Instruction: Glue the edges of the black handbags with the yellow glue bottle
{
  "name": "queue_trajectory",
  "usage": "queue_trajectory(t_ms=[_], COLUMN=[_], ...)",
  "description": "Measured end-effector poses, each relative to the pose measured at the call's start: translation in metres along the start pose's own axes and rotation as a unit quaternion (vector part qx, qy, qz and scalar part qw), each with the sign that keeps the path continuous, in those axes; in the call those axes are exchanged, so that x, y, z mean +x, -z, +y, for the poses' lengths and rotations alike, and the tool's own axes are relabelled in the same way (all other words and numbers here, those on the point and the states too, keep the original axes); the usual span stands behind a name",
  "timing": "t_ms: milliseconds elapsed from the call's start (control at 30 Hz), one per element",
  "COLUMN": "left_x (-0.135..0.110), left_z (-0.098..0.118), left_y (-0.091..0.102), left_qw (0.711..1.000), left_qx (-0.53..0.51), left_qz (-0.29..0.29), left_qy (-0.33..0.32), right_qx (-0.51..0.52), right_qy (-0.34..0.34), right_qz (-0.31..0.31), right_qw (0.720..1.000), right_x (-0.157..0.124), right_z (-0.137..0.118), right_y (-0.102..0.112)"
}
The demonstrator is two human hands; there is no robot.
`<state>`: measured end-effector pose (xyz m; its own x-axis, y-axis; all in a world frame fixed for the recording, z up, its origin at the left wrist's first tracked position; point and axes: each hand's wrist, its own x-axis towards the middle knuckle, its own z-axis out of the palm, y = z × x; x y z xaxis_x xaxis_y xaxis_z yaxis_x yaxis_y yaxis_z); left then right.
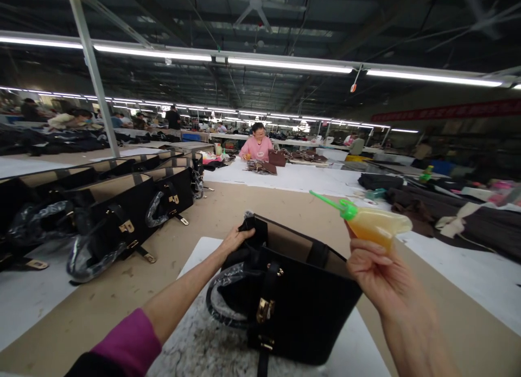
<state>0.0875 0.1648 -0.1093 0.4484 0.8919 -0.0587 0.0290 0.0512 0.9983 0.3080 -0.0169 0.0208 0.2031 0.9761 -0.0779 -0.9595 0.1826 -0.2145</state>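
A black handbag (309, 306) with gold clasps stands upright on a white, smudged board in front of me. Its top is open and shows a tan lining. My left hand (239, 239) grips the bag's top edge at the left corner. A plastic-wrapped handle (215, 298) hangs at its left side. In my right hand (376, 271) is a soft squeeze bottle (376, 225) of amber liquid, tilted, its green nozzle pointing up and left. That hand is beside the bag's right top corner; whether it touches the bag I cannot tell.
Several similar black handbags (118, 214) stand in rows on the left. Dark fabric (423, 209) lies piled at the right. Across the table sits a person in pink (258, 146) near brown bag pieces (262, 167). A metal post (95, 78) rises at the left.
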Motion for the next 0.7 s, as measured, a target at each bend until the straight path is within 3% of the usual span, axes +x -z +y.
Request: queue_trajectory(t_ms=[200,333,400,500,567,633,700], left_x=[-0.014,-0.027,-0.032,-0.033,-0.030,-0.025,-0.020], left_z=[0.032,0.072,0.099,0.151,0.186,0.214,0.227], left_y=[-0.009,-0.021,-0.031,-0.046,-0.056,-0.065,-0.075], left_qw=[0.996,0.986,0.980,0.968,0.939,0.886,0.826], left_qx=[-0.041,0.039,0.082,0.149,0.244,0.357,0.465], left_qz=[0.027,0.054,0.035,-0.053,-0.123,-0.182,-0.223], left_qy=[-0.078,-0.151,-0.179,-0.196,-0.210,-0.234,-0.229], right_qx=[0.027,0.081,0.092,0.081,0.048,-0.003,-0.061], right_qy=[0.013,0.038,0.043,0.054,0.066,0.080,0.093], right_qz=[0.003,-0.008,-0.003,0.019,0.027,0.031,0.039], right_qw=[1.000,0.996,0.995,0.995,0.996,0.996,0.993], right_x=[-0.016,-0.040,-0.053,-0.070,-0.081,-0.092,-0.100], right_z=[-0.010,-0.018,-0.022,-0.029,-0.036,-0.044,-0.050], right_y=[0.002,0.006,0.008,0.013,0.019,0.029,0.041])
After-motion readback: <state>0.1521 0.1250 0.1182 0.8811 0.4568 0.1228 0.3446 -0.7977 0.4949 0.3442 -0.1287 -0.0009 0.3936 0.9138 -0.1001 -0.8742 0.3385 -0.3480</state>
